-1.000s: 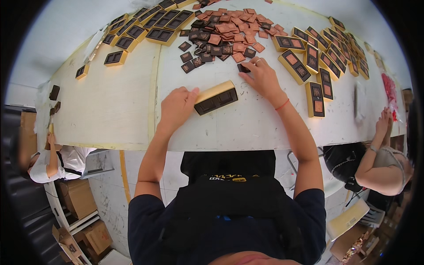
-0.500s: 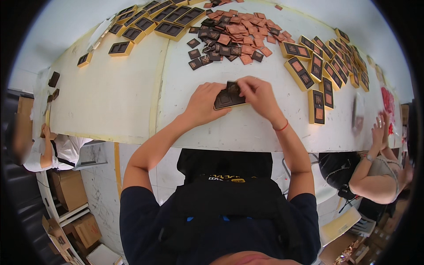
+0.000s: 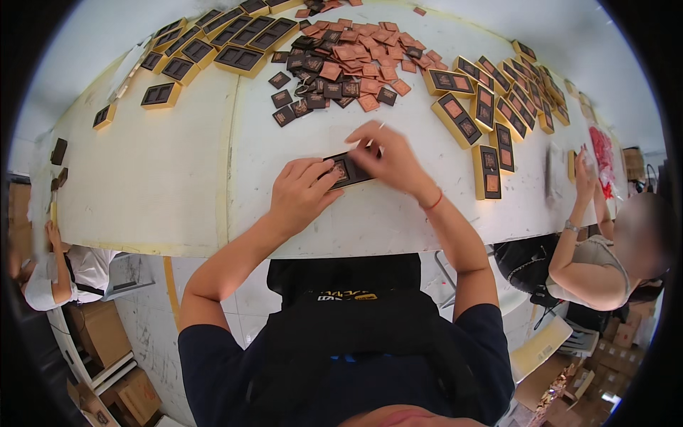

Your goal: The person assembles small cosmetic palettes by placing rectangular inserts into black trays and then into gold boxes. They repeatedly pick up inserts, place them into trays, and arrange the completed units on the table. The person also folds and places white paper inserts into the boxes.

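A small gold-edged box with a dark two-compartment tray lies on the table in front of me. A dark square piece with a pattern sits in its left compartment. The right compartment is partly covered by my right hand. My left hand grips the box's left end, its fingertips at the square. Over the box's right end is my right hand, its fingers bent and smeared by motion; whether anything is in them I cannot make out. Beyond lies a heap of dark and copper-coloured square pieces.
Gold boxes with empty dark trays stand at the far left. Filled gold boxes cluster on the right. Clear plastic bags with something red lie farther right, by a co-worker's hands. Another person sits at the left.
My right hand has lifted and shifted off the box's middle. The dark square, tilted up over the box before, now lies in its left compartment. The whole view has shifted a little.
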A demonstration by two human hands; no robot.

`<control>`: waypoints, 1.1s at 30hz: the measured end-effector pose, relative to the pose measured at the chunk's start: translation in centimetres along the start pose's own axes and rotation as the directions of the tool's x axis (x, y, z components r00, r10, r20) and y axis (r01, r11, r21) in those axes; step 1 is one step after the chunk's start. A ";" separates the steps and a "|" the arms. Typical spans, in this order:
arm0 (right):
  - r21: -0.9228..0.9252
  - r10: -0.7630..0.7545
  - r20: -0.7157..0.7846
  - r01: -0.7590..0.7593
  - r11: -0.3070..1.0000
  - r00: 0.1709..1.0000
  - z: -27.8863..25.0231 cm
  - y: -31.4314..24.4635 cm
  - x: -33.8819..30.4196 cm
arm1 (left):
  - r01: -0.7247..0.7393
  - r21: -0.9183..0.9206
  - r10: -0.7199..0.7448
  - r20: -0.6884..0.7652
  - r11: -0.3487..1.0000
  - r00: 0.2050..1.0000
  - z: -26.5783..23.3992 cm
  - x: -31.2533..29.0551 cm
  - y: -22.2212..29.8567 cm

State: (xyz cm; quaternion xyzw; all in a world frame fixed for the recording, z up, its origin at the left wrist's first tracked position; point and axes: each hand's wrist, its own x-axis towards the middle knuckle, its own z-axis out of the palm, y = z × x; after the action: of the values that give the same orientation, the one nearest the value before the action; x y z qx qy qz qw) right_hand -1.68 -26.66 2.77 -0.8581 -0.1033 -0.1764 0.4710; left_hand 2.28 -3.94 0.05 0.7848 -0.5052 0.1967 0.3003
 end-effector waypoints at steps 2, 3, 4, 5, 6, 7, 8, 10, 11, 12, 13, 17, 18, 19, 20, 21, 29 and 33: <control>-0.080 0.010 -0.075 -0.016 0.997 0.997 -2.2 2.2 2.4 | -0.040 0.044 0.041 -0.017 0.998 0.999 0.0 0.1 0.0; -0.204 0.019 -0.132 -0.046 0.978 0.991 -3.2 3.0 3.5 | -0.044 0.047 0.045 -0.014 0.998 0.999 -0.1 0.2 0.1; -0.302 0.007 -0.073 -0.029 0.953 0.997 -4.0 4.0 4.5 | -0.049 0.052 0.050 -0.010 0.997 0.999 -0.2 0.5 0.3; -0.390 -0.007 -0.054 -0.014 0.921 0.999 -3.8 5.2 4.9 | -0.055 0.057 0.055 -0.007 0.997 0.998 -0.3 0.6 0.4; -0.476 -0.025 -0.027 0.009 0.880 0.999 -3.2 5.9 5.5 | -0.038 0.050 0.038 -0.004 0.998 0.999 -0.5 0.6 0.4; -0.557 -0.039 0.000 0.032 0.830 0.999 -2.8 6.5 5.6 | -0.021 0.042 0.021 -0.001 0.999 1.000 -0.6 0.5 0.5; -0.604 -0.005 -0.046 -0.024 0.797 0.999 -2.5 7.0 5.7 | -0.006 0.033 0.006 0.001 0.999 1.000 -0.7 0.5 0.5; -0.718 0.037 -0.053 -0.064 0.693 0.998 -1.3 7.1 6.3 | 0.008 -0.021 -0.008 -0.013 1.000 1.000 -0.6 0.3 0.2; -0.769 0.057 -0.060 -0.083 0.634 0.997 -1.0 7.2 6.3 | 0.013 -0.048 -0.014 -0.020 0.999 1.000 -0.5 0.4 0.0; -0.805 0.040 -0.013 -0.034 0.592 0.999 -0.7 7.2 6.1 | 0.031 -0.083 -0.033 -0.016 0.996 0.999 -0.5 0.4 -0.3; -0.837 0.026 0.035 0.015 0.548 0.999 -0.6 7.2 5.7 | 0.049 -0.118 -0.051 -0.012 0.992 0.999 -0.4 0.4 -0.4; -0.593 -0.121 0.034 0.118 0.796 0.992 -3.3 3.5 3.3 | 0.058 -0.200 -0.057 0.009 0.978 0.998 -0.7 0.3 -1.0; -0.444 -0.103 0.088 0.132 0.886 0.991 -3.9 2.1 2.3 | 0.052 -0.209 -0.051 0.012 0.977 0.999 -0.6 0.4 -1.1; -0.276 -0.095 0.148 0.134 0.952 0.984 -4.1 0.7 1.1 | 0.052 -0.214 -0.050 0.016 0.975 0.999 -0.5 0.4 -1.0; -0.099 -0.096 0.212 0.119 0.988 0.973 -4.1 -0.4 0.0 | 0.055 -0.218 -0.052 0.018 0.974 0.998 -0.6 0.2 -0.9; -0.094 -0.132 0.205 0.154 0.984 0.970 -3.4 -0.4 -1.3 | 0.063 -0.220 -0.058 0.029 0.973 0.998 -0.6 0.3 -0.9; -0.263 -0.199 0.310 0.284 0.922 0.930 -3.1 -0.7 -4.1 | 0.106 -0.216 -0.097 0.055 0.971 0.994 -0.6 0.2 -0.4; -0.517 -0.246 0.231 0.333 0.789 0.941 -1.2 -1.8 -5.5 | 0.093 -0.228 -0.082 0.057 0.969 0.995 -0.9 0.2 -0.5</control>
State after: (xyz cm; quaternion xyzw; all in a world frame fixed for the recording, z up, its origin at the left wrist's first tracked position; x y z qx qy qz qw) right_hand -7.58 -26.79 2.60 -0.9414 -0.2142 -0.2032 0.1633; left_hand 2.79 -3.35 0.76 0.7705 -0.4965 0.1047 0.3858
